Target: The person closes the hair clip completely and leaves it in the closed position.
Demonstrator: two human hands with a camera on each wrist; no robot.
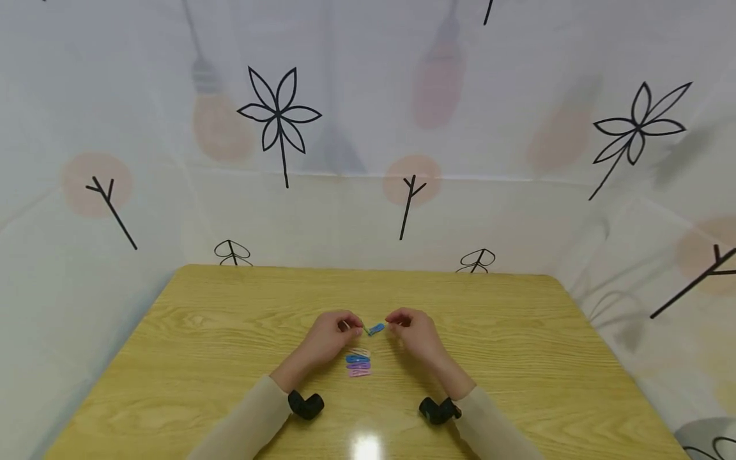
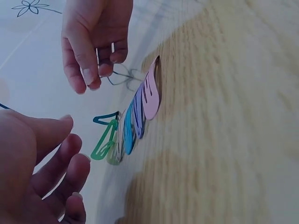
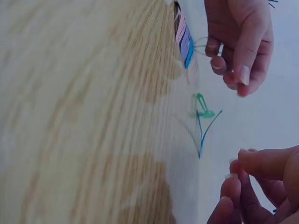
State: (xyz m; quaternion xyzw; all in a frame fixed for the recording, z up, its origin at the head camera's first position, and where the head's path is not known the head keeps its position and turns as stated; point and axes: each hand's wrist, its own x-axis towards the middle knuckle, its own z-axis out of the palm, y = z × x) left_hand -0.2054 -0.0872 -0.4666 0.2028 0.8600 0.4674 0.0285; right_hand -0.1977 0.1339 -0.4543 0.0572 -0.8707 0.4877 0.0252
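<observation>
Snap hair clips lie on the wooden table between the two hands. A green hair clip (image 2: 112, 133) and a blue hair clip (image 1: 376, 329) meet at their ends; the blue one is snapped apart into a V in the right wrist view. My left hand (image 1: 335, 332) is beside the green clip, thumb apart from loosely bent fingers, holding nothing. Near the blue clip's other end is my right hand (image 1: 415, 329), fingertips close together with nothing between them. Nearer the body, a row has a cream clip (image 1: 360, 352), a blue clip (image 2: 129, 133), a purple clip (image 2: 138, 112) and a pink clip (image 2: 152, 95).
The light wooden table (image 1: 230, 306) ends at a back edge against a pale curtain (image 1: 345, 217) printed with flowers and twigs. Dark wrist cameras (image 1: 306, 405) sit at both sleeve cuffs. Light glares on the tabletop near the front.
</observation>
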